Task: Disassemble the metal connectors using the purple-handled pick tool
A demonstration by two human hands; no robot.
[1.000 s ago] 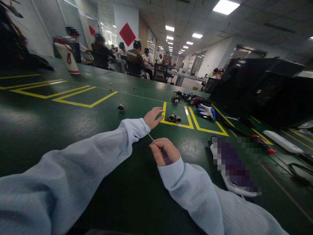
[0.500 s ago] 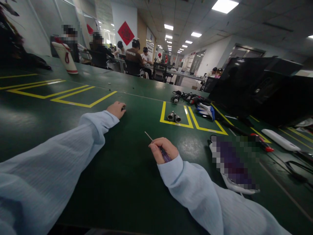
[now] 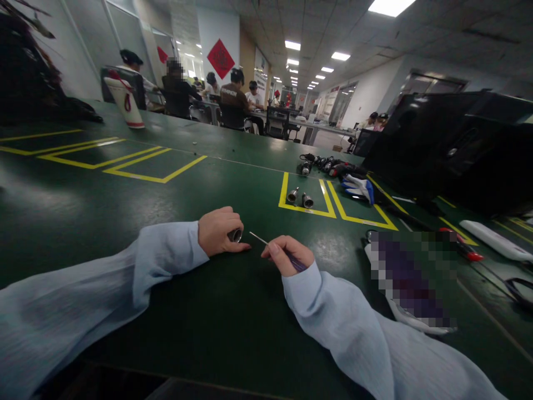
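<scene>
My left hand (image 3: 217, 231) is closed around a small metal cylinder (image 3: 235, 235), whose open end shows between thumb and fingers, low over the green table (image 3: 175, 200). Just to its right my right hand (image 3: 287, 255) grips a thin screwdriver (image 3: 275, 247) with a purple handle; its metal shaft points left toward the cylinder, the tip a short way from it. Two more metal cylinders (image 3: 300, 198) lie inside a yellow-taped box farther back.
A pile of dark parts (image 3: 322, 164) and a blue-and-white glove (image 3: 357, 188) lie behind the box. A blurred flat item (image 3: 406, 280), a red-handled tool (image 3: 464, 249) and large black cases (image 3: 449, 150) stand at right. A white cup (image 3: 125, 103) and seated people are far back.
My left hand went out to the lone cylinder farther back on the table, took it, and brought it near the screwdriver tip. My right hand stayed nearly still.
</scene>
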